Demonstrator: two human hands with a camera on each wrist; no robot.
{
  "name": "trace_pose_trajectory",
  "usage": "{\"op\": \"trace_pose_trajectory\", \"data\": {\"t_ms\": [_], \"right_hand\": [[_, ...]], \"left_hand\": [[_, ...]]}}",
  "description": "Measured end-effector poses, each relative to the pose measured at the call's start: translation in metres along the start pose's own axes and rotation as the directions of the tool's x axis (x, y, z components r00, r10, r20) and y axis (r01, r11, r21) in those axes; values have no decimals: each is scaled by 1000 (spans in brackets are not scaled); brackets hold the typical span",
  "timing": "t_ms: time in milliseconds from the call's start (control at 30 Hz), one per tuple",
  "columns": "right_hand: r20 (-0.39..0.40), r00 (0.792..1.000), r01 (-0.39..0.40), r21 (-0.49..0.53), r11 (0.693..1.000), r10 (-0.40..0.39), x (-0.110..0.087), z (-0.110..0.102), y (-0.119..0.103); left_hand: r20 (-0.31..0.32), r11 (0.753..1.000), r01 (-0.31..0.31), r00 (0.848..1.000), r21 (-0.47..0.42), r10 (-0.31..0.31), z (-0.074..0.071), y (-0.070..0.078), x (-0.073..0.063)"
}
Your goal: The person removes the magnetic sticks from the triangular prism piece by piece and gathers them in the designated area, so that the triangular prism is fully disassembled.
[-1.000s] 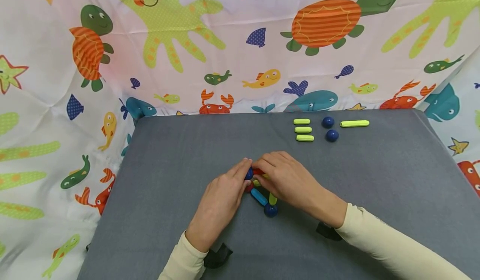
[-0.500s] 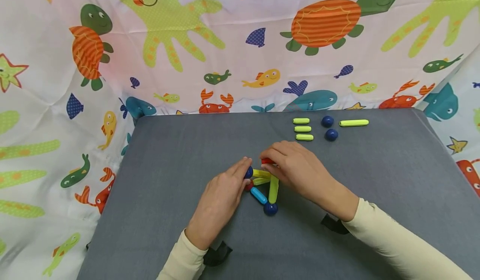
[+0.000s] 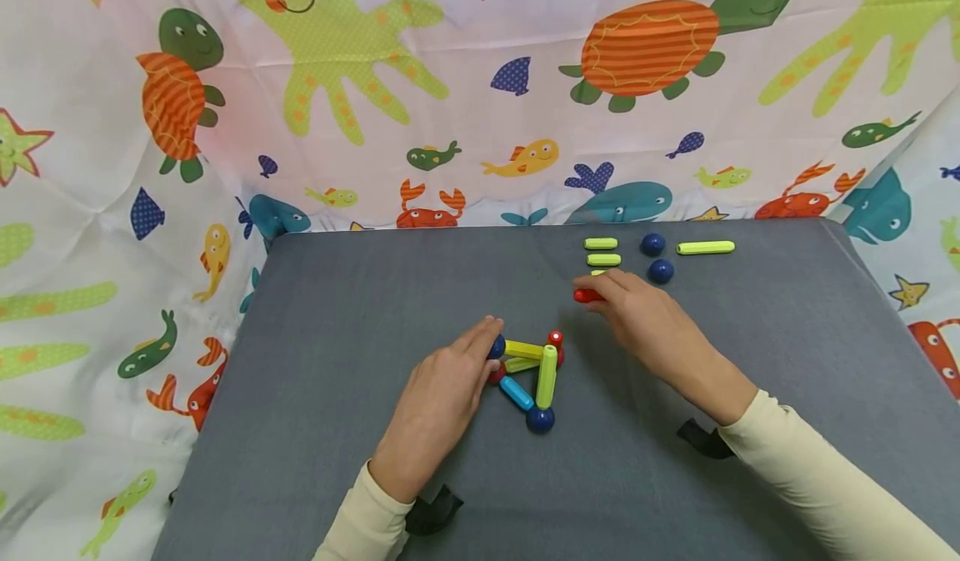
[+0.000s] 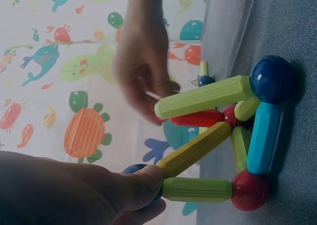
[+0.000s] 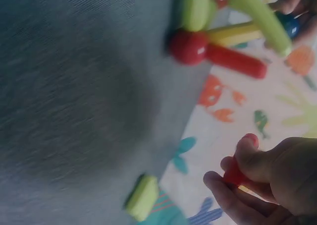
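On the grey table stands a small frame of magnetic rods and balls. My left hand (image 3: 438, 411) pinches the blue ball (image 3: 497, 347) at its upper left, where a yellow rod (image 4: 195, 148) and a green rod (image 4: 197, 189) meet. A red ball (image 4: 251, 190), a light blue rod (image 3: 516, 393) and another blue ball (image 3: 540, 420) form the base with more green rods. One red rod (image 5: 237, 61) rises from the far red ball (image 5: 188, 47). A free-ended green rod (image 3: 547, 378) rises from the near blue ball. My right hand (image 3: 660, 328) pinches a separate red rod (image 3: 587, 295), raised off the table.
At the back right lie short green rods (image 3: 601, 244), one partly hidden by the right hand. Two loose blue balls (image 3: 661, 272) and a longer green rod (image 3: 706, 247) are beside them. A sea-animal cloth (image 3: 465, 86) hangs behind the table.
My right hand has drawn away from the frame, back and to the right, carrying the red rod, which uncovers the frame's right side. The left hand stays on the blue ball.
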State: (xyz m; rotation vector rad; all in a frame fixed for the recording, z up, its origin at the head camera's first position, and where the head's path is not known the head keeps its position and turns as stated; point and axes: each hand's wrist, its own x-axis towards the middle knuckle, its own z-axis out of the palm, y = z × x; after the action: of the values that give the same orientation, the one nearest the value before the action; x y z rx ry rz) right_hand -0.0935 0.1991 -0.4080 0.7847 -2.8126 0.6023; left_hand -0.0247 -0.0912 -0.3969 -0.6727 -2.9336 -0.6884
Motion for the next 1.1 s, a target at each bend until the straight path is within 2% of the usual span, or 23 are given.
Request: {"op": "trace_pose_trajectory", "data": {"t_ms": [133,400,700,1100], "right_hand": [[38,996,-81,10,997,80,-3,4,17],[35,992,-122,-45,991,124,0,10,41],[10,997,-72,-137,988,74,5,20,58],[61,996,-48,-155,987,58,9,31,67]], "left_hand": [[-1,1000,-1,1000,6,1,0,0,0],[1,1000,6,1000,12,-6,0,-1,0],[-7,1000,-4,1000,7,4,1,-2,0],[-24,999,-26,999,24,27,1,0,-1]]}}
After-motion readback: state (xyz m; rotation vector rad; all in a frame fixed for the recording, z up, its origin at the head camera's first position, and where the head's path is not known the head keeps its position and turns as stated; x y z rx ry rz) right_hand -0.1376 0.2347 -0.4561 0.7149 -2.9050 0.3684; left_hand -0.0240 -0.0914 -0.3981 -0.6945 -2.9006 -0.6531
